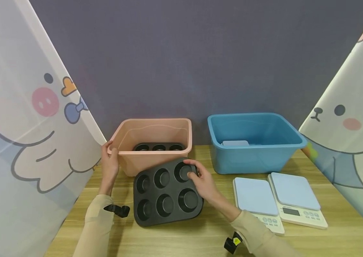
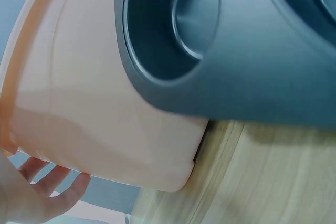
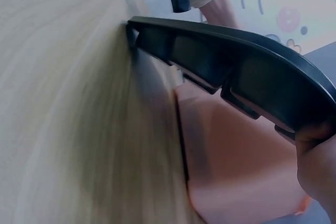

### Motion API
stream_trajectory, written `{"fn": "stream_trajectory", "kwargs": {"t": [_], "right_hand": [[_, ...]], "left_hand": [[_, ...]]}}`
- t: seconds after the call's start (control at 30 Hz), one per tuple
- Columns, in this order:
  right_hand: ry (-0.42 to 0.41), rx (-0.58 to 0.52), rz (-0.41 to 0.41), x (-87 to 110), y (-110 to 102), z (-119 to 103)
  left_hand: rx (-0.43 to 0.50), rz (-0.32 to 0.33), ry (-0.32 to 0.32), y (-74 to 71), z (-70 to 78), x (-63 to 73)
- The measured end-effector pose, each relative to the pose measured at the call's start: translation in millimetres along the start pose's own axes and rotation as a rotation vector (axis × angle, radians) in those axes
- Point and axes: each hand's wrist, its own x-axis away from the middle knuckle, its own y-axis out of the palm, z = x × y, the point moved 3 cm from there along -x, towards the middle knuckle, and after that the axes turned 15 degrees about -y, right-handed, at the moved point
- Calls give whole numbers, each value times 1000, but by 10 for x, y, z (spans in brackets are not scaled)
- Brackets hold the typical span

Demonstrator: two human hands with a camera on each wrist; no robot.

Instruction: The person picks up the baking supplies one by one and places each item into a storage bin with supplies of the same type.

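Note:
A dark six-cup muffin pan (image 1: 176,191) is tilted in front of the pink bin (image 1: 155,162). My right hand (image 1: 203,181) grips the pan by its right edge, and in the right wrist view the pan's underside (image 3: 205,61) hangs above the table. At the bin's front left corner, my left hand (image 1: 109,166) holds the rim; the left wrist view shows its fingers (image 2: 63,190) curled against the bin's side. Inside the bin lies another dark muffin pan (image 1: 159,146), partly hidden by the front wall.
To the right of the pink bin stands a blue bin (image 1: 249,159) with a pale flat-topped object (image 1: 235,143) inside. Two white kitchen scales (image 1: 256,196) (image 1: 295,191) lie side by side before it on the wooden table (image 1: 213,235). A grey panel rises behind.

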Motion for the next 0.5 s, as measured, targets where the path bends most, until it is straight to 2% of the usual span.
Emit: {"fn": "stream_trajectory", "kwargs": {"t": [0.2,0.37,0.5], "right_hand": [[-100,-15,-16,-41,-86,-223],[-102,-24,-58,-119,-150,-370],[-103,-35,-59,-167,-190,-404]], "left_hand": [[-3,-15,2,9,23,-5],[8,-19,-9,3,-10,-19],[-7,-13,-15,-12,-36,-26]]}}
